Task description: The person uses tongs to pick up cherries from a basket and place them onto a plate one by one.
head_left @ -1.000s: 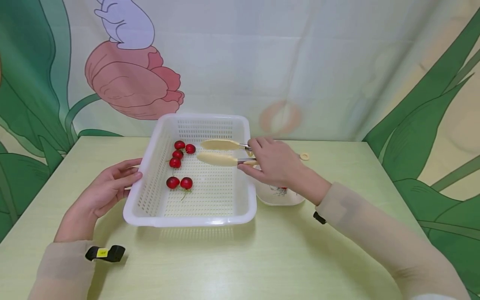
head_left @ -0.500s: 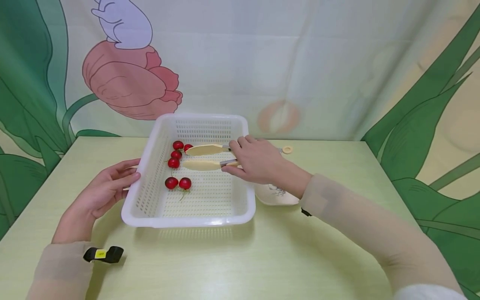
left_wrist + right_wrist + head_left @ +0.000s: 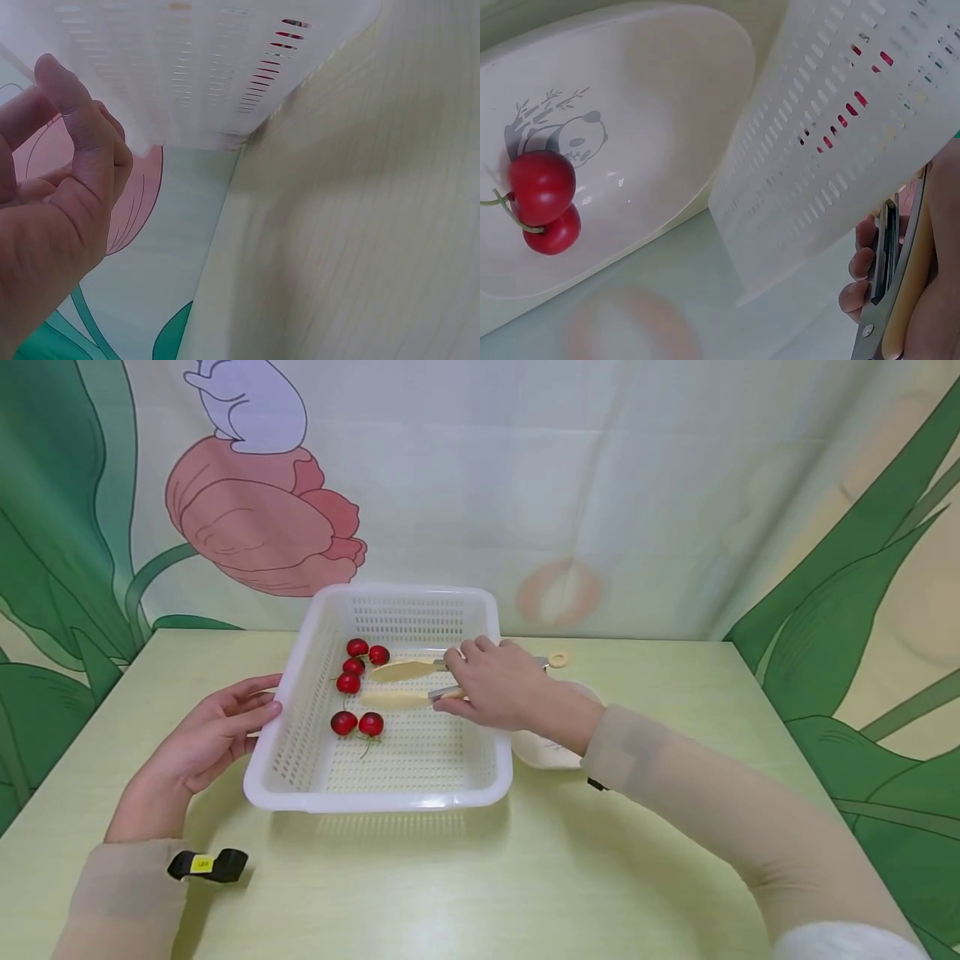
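My left hand (image 3: 213, 735) holds the left rim of a white perforated plastic basket (image 3: 378, 802), thumb and fingertips right at the edge. Inside, several red cherries (image 3: 348, 682) with green stems lie toward the left, some in a cluster and a pair (image 3: 371, 724) nearer me. My right hand (image 3: 495, 685) reaches over the basket's right side and grips a pair of tongs (image 3: 401, 671) with cream tips and metal arms. The spread tips lie just right of the cluster, with nothing between them. In the left wrist view my left hand (image 3: 75, 165) is beside the slotted basket wall.
Right of the basket, a small white dish (image 3: 675, 82) with a panda drawing holds two cherries (image 3: 544, 184); my right forearm partly covers it in the head view. The pale table (image 3: 360, 885) ends at a printed curtain (image 3: 660, 527) behind.
My right hand has moved left over the basket with the tongs, bringing their tips closer to the clustered cherries and slightly lower. My left hand and the basket stay in place.
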`<state>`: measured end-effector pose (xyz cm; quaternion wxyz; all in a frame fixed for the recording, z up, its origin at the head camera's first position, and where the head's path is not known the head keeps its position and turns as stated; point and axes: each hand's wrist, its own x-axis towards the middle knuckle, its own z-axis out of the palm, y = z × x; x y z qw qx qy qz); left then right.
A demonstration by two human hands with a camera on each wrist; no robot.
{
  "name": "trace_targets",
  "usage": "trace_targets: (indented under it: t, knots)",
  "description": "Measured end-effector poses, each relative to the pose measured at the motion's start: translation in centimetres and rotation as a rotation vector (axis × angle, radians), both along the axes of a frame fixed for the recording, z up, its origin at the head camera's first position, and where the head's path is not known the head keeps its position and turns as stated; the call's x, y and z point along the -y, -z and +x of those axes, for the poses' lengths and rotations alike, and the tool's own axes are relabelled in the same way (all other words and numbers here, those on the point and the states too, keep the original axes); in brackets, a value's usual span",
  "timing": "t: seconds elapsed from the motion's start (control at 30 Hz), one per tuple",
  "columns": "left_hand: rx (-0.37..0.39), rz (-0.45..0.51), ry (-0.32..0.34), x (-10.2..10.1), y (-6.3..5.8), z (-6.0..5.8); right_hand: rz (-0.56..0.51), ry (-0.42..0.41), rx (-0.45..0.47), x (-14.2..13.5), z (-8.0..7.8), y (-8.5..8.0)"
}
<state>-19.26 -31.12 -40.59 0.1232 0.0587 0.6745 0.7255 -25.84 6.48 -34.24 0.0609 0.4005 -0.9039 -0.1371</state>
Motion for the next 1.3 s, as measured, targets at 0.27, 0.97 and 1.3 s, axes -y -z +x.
trace_targets:
  t: [0.27, 0.97, 1.3]
  knots:
    - [-0.003, -0.003, 0.005, -0.1, 0.0, 0.0, 0.026, -0.009, 0.022, 0.5, 0.1, 0.5]
    - [0.009, -0.011, 0.000, -0.2, -0.1, 0.0, 0.092, -0.037, 0.047, 2.3, 0.2, 1.1]
    - [0.009, -0.009, 0.004, 0.0, -0.1, 0.0, 0.108, -0.018, 0.083, 3.1, -0.1, 1.6]
